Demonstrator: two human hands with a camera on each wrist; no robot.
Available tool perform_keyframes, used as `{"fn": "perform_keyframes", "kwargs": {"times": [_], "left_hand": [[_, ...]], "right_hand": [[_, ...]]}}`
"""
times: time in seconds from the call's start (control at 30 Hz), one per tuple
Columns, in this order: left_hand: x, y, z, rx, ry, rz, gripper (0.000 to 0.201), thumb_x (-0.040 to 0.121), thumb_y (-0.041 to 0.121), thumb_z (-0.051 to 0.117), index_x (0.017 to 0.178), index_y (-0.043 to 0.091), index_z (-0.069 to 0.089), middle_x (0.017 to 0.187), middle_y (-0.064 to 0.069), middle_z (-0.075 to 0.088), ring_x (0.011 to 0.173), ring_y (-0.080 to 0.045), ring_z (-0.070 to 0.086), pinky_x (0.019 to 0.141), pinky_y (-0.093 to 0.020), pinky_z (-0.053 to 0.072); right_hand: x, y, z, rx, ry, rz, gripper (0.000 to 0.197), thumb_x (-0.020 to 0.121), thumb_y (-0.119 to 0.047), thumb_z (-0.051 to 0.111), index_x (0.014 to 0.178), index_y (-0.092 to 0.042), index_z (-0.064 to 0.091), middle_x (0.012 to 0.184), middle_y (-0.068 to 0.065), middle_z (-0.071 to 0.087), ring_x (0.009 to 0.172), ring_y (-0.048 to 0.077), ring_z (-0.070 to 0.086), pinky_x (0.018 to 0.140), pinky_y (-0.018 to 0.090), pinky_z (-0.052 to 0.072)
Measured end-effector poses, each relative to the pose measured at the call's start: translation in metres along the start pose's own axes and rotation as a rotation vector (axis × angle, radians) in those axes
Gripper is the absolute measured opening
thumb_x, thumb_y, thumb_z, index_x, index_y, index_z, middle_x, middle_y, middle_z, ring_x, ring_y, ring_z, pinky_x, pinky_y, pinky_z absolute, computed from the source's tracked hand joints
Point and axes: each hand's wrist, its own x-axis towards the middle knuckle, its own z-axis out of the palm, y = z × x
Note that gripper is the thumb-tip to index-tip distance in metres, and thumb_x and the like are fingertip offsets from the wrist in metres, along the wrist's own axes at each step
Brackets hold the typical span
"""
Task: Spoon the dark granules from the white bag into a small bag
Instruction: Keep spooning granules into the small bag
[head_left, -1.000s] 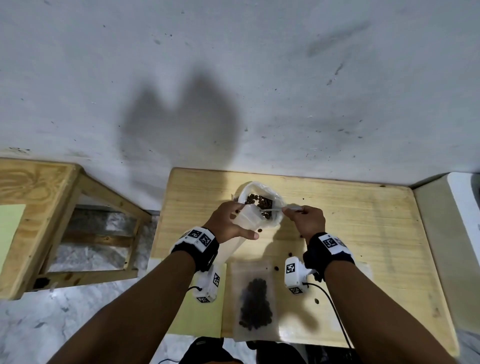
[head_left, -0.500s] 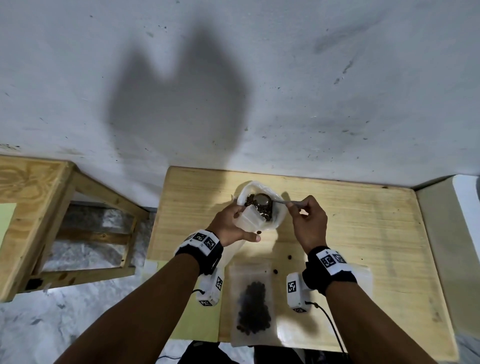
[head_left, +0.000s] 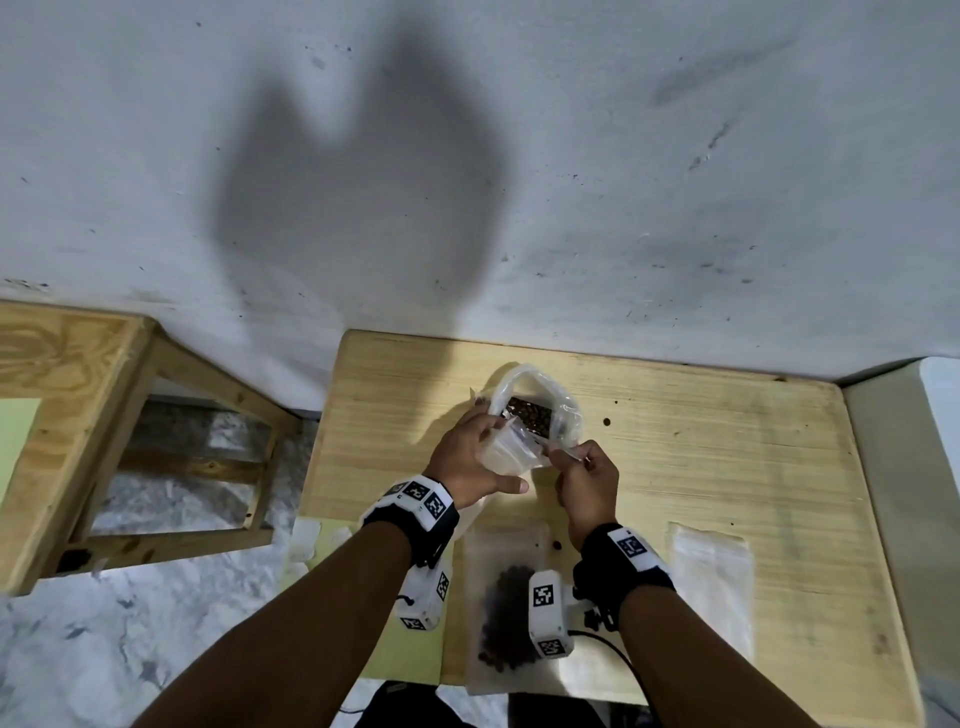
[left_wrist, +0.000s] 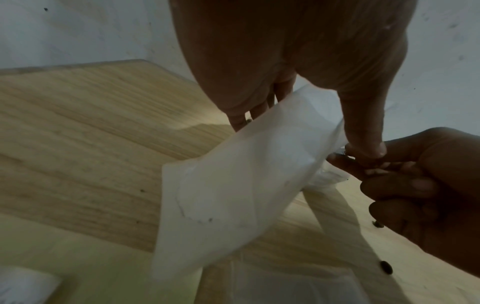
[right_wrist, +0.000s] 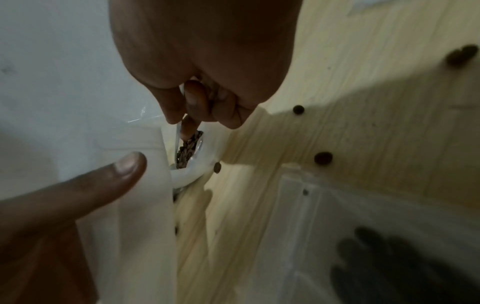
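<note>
Dark, pebbly granules (head_left: 530, 420) sit heaped in the open mouth of the crinkled, glossy white plastic bag (head_left: 563, 410), which stands near the far middle of the pale, grainy wooden table (head_left: 727, 467). Just in front of it you hold a small frosted plastic pouch (left_wrist: 228, 189), soft and rectangular, tilted with its mouth up against the white bag. Your left hand (head_left: 470, 462) wraps its curled fingers round the pouch, thumb stretched out along the near face. Your right hand (head_left: 587, 480) is fisted, fingertips pinching a thin clear plastic spoon (head_left: 563, 453) at the pouch's opening; the bowl is hidden in the head view. Closer to you lie two more flat pouches: one filled pouch with a dark clump of granules (head_left: 506, 613) inside, and one empty frosted pouch (head_left: 711, 582) off to its right. In the right wrist view I count four loose granules (right_wrist: 323, 158) scattered on the wood.
</note>
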Motion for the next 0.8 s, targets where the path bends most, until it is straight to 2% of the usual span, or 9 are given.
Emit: {"fn": "perform_keyframes", "kwargs": {"times": [0.13, 0.23, 0.3, 0.37, 0.5, 0.63, 0.7, 0.8], "left_hand": [[0.000, -0.004, 0.001, -0.040, 0.000, -0.010, 0.110, 0.033, 0.057, 0.090, 0.131, 0.024, 0.053, 0.150, 0.010, 0.040, 0.134, -0.011, 0.046, 0.110, -0.037, 0.043], [0.000, -0.007, 0.002, -0.071, 0.008, -0.010, 0.115, 0.030, 0.062, 0.092, 0.132, 0.026, 0.054, 0.149, 0.010, 0.042, 0.133, -0.011, 0.047, 0.109, -0.037, 0.045], [-0.001, -0.007, 0.001, -0.097, 0.023, -0.012, 0.116, 0.027, 0.064, 0.092, 0.130, 0.027, 0.055, 0.146, 0.011, 0.044, 0.129, -0.011, 0.051, 0.106, -0.037, 0.048], [-0.003, -0.007, -0.002, -0.108, 0.033, -0.015, 0.115, 0.027, 0.060, 0.093, 0.130, 0.025, 0.055, 0.142, 0.012, 0.047, 0.124, -0.011, 0.054, 0.103, -0.037, 0.050], [-0.004, -0.004, -0.007, -0.099, 0.046, -0.019, 0.110, 0.035, 0.048, 0.095, 0.133, 0.023, 0.053, 0.137, 0.012, 0.048, 0.123, -0.011, 0.052, 0.105, -0.035, 0.047], [-0.004, -0.001, -0.010, -0.054, 0.073, -0.012, 0.105, 0.043, 0.036, 0.098, 0.136, 0.020, 0.050, 0.140, 0.010, 0.043, 0.126, -0.012, 0.047, 0.107, -0.031, 0.042], [-0.005, -0.001, -0.010, -0.055, 0.079, -0.015, 0.105, 0.043, 0.033, 0.098, 0.135, 0.021, 0.050, 0.137, 0.009, 0.045, 0.124, -0.013, 0.048, 0.106, -0.033, 0.043], [-0.005, -0.001, -0.010, -0.051, 0.078, -0.013, 0.104, 0.043, 0.031, 0.099, 0.134, 0.022, 0.050, 0.133, 0.009, 0.048, 0.122, -0.015, 0.050, 0.104, -0.035, 0.045]], "right_hand": [[-0.001, -0.002, 0.002, 0.114, 0.037, 0.131, 0.042, 0.082, -0.006, 0.071, 0.055, -0.021, 0.042, 0.056, 0.004, 0.040, 0.049, 0.017, 0.030, 0.048, 0.026, 0.025], [-0.004, -0.010, 0.000, 0.189, 0.041, 0.165, 0.041, 0.082, -0.003, 0.070, 0.058, -0.020, 0.041, 0.058, 0.004, 0.047, 0.044, 0.015, 0.028, 0.044, 0.024, 0.023], [-0.003, -0.013, -0.004, 0.199, 0.047, 0.165, 0.042, 0.082, -0.004, 0.071, 0.058, -0.020, 0.041, 0.055, 0.002, 0.045, 0.044, 0.015, 0.027, 0.044, 0.024, 0.022], [0.000, -0.016, -0.010, 0.197, 0.056, 0.159, 0.042, 0.083, -0.005, 0.072, 0.058, -0.021, 0.041, 0.058, 0.005, 0.044, 0.045, 0.016, 0.026, 0.043, 0.025, 0.022], [0.003, -0.022, -0.025, 0.156, 0.060, 0.133, 0.041, 0.084, -0.004, 0.068, 0.060, -0.023, 0.040, 0.083, 0.018, 0.055, 0.043, 0.014, 0.024, 0.043, 0.023, 0.020], [0.002, -0.039, -0.043, 0.143, 0.056, 0.051, 0.039, 0.084, 0.001, 0.066, 0.064, -0.020, 0.040, 0.084, 0.022, 0.056, 0.044, 0.015, 0.023, 0.045, 0.025, 0.017], [0.000, -0.050, -0.052, 0.151, 0.043, 0.009, 0.039, 0.085, 0.003, 0.065, 0.064, -0.019, 0.040, 0.082, 0.025, 0.065, 0.042, 0.014, 0.024, 0.045, 0.025, 0.018], [-0.005, -0.065, -0.065, 0.169, 0.003, -0.065, 0.038, 0.086, 0.004, 0.063, 0.063, -0.016, 0.041, 0.078, 0.017, 0.073, 0.041, 0.013, 0.025, 0.043, 0.023, 0.020]]}}
